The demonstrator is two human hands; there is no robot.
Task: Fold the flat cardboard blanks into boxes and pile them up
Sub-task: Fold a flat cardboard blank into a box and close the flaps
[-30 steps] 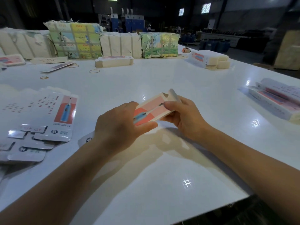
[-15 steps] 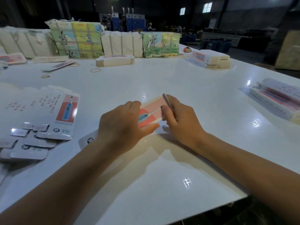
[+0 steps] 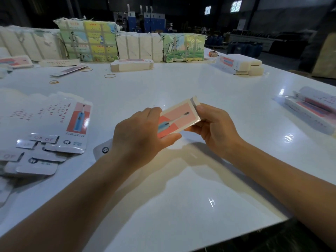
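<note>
I hold a half-formed pink toothbrush box between both hands above the white table. My left hand grips its near end, fingers over the top and thumb under the edge. My right hand grips the far end, thumb by the small end flap. The box's white tail with a round logo sticks out behind my left wrist. Several flat blanks lie spread at the left. Folded boxes lie piled at the right edge.
Wrapped bundles of card stock line the far side of the table. A banded stack of blanks and more folded boxes sit in front of them. Rubber bands lie on the table at the far left.
The box was pressed down towards the table half a second ago; now it is lifted again and tilted, and my right hand has shifted back to its far end.
</note>
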